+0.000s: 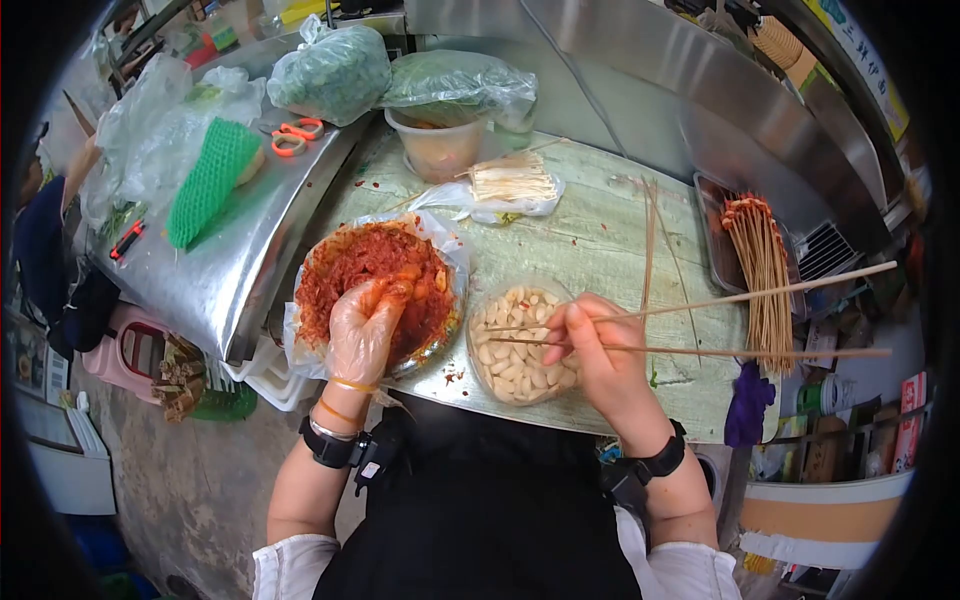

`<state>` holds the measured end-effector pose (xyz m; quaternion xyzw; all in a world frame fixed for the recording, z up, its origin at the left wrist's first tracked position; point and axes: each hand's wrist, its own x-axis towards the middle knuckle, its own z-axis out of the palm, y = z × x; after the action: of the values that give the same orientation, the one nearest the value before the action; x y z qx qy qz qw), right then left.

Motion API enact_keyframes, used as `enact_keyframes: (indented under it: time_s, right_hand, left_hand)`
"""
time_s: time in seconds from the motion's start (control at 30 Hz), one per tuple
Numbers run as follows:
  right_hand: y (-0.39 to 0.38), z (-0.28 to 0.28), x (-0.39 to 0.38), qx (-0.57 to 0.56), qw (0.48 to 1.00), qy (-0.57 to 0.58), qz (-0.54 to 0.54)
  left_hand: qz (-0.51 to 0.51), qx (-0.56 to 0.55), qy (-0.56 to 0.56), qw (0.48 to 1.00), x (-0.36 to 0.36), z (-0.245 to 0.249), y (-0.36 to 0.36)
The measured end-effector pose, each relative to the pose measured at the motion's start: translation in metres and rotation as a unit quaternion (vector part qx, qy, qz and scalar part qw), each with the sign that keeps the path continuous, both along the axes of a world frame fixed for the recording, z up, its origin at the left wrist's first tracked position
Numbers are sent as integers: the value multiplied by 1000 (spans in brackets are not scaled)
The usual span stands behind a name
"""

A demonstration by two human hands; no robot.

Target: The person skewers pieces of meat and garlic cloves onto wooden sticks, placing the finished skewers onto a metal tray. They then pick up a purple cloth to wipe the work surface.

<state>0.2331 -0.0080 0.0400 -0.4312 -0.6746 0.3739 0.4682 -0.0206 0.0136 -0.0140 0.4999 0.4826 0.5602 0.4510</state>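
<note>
My left hand (362, 335), in a clear plastic glove with a rubber band at the wrist, is over a lined bowl of red chili mixture (345, 258). Its fingertips are curled together in the red mix and stained with it; what they hold is hidden. My right hand (598, 350) pinches two long bamboo skewers (740, 298), which fan apart to the right. Their left ends lie over a clear tub of peeled garlic cloves (522, 375), just below and left of that hand.
A tray of loaded skewers (755, 270) stands at the right, near a purple cloth (748, 405). Enoki mushrooms (512, 180), a plastic tub (435, 145) and bagged greens (330, 75) are at the back. Orange-handled scissors (292, 137) and green netting (210, 180) lie on the left steel counter.
</note>
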Motion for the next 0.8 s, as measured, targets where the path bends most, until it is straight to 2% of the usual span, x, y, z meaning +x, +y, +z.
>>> enact_keyframes:
  time_s: [0.07,0.13,0.17,0.23,0.3,0.4,0.47,0.57,0.63,0.7,0.73,0.8]
  right_hand:
    - [-7,7,8,-19,999,37,-26]
    - [-12,16,10,0,997,69,-27]
    - [-15,19,10,15,994,104,-28]
    - [-16,24,5,48,993,109,4]
    - [-15,29,-5,147,987,51,36]
    - [-9,31,-16,206,976,-6,74]
    - [-5,28,-19,255,959,-66,104]
    - [-8,33,-27,275,948,-112,116]
    - [-9,35,-27,282,948,-97,113]
    - [-13,38,-22,288,948,-82,110]
    - [-16,40,-17,258,959,-60,98]
    - [-20,39,-14,229,969,-38,88]
  left_hand:
    - [10,7,-6,1000,1,3,-2]
    - [-9,-65,-58,996,-2,5,-4]
    - [-7,-60,-58,997,2,9,-5]
    - [-85,-98,-267,955,15,20,-8]
    - [-114,-58,-250,960,21,21,-11]
    - [-122,-62,-267,954,22,28,-19]
    - [-118,-63,-106,985,19,29,-21]
    - [-85,-29,-89,992,25,30,-24]
    - [-88,-43,-99,990,22,29,-24]
    - [-91,-101,-184,973,20,27,-23]
    - [-90,-100,-184,974,20,25,-22]
    - [-93,-80,-303,945,21,21,-19]
